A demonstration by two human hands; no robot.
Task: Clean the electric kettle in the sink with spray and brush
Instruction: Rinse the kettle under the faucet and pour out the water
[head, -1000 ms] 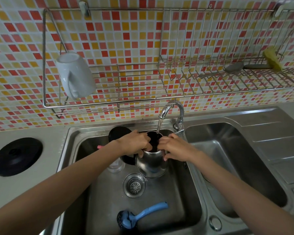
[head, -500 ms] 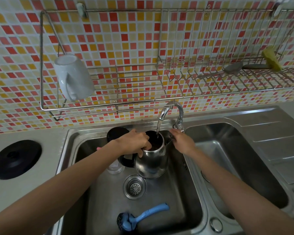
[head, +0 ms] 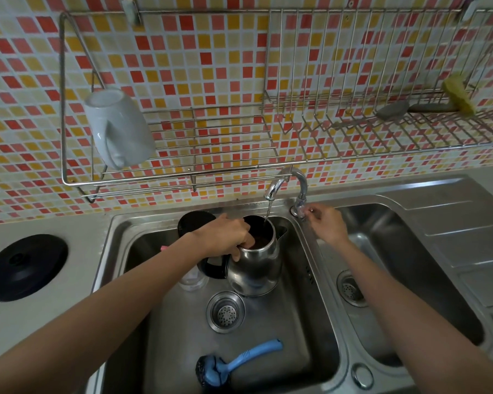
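A steel electric kettle (head: 255, 268) with its black lid flipped open stands in the left sink basin (head: 296, 322) under the tap (head: 285, 183). A thin stream of water runs into its mouth. My left hand (head: 225, 237) grips the kettle's rim, thumb outside and fingers over the edge. My right hand (head: 326, 224) pinches the tap's small handle at the base of the spout. A blue-handled brush (head: 236, 362) lies at the front of the basin. A clear spray bottle (head: 190, 277) with a pink top is mostly hidden under my left forearm.
The kettle's black base (head: 23, 265) sits on the counter at left. A wire rack (head: 211, 169) on the tiled wall holds a white mug (head: 117, 129), a spoon and a yellow sponge (head: 458, 95). A second basin (head: 396, 251) lies to the right.
My right hand left the kettle's rim and moved right and up to the tap handle. The water stream has thinned. My left hand kept its hold on the kettle.
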